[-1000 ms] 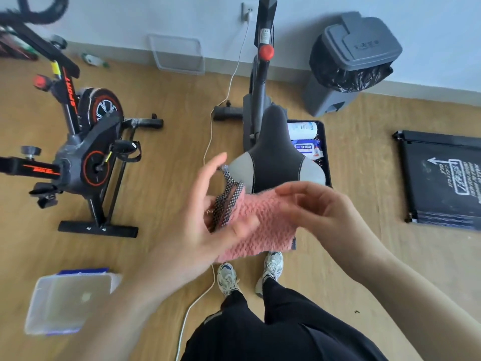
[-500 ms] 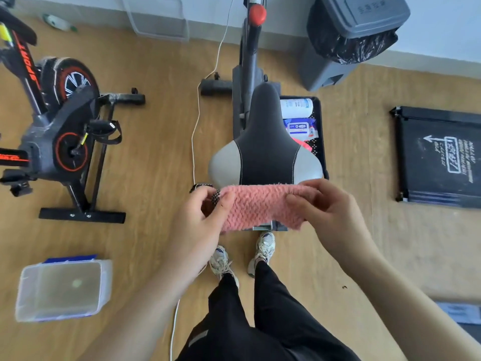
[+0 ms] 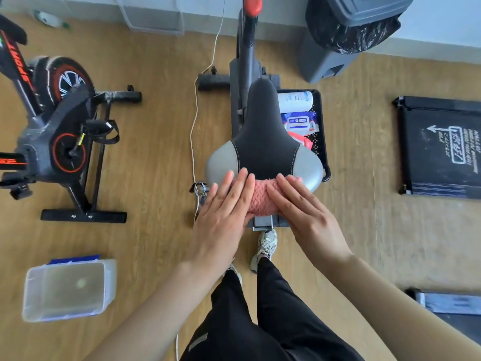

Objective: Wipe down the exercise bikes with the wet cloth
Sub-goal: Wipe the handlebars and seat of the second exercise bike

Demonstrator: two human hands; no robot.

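Note:
A folded pink cloth (image 3: 260, 198) lies across the rear edge of the black and grey saddle (image 3: 265, 142) of the exercise bike (image 3: 246, 56) right in front of me. My left hand (image 3: 223, 214) rests flat on the cloth's left end with its fingers stretched forward. My right hand (image 3: 304, 212) presses flat on the right end, so only the middle of the cloth shows. A second bike (image 3: 52, 131), black with red trim, stands on the floor to the left.
A black tray (image 3: 321, 121) with a bottle and wipe packs sits on the floor right of the saddle. A clear plastic box (image 3: 65, 290) is at the lower left, a grey bin (image 3: 338, 35) at the wall, a black mat (image 3: 440, 147) to the right. A white cable (image 3: 192, 131) runs along the floor.
Both hands went from folding and pinching the cloth in the air to laying it on the back of the saddle and flattening onto it. My view tipped further down.

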